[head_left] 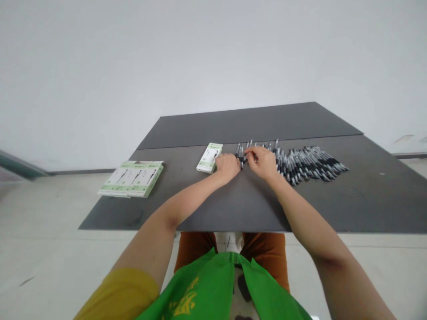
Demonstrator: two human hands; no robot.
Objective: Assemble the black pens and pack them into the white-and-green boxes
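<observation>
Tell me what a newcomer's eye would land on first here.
Probably the long spread of black-and-clear pens fanned across the right of the dark table, with the right hand at its left end. Next, the bright green vest at the bottom centre, then the green-and-white boxes: a group at the table's left and one beside the left hand.

Before you, on the dark grey worktop, a long row of slim pens (pixel 308 163), clear-barrelled with black ends, lies side by side, overlapping and slanted; a few pens (pixel 240 153) lie between your hands, perhaps loosely grouped; a white-and-green box (pixel 210 158), pen printed on top, lies flat and slightly angled just beside your left hand (pixel 228 167).
</observation>
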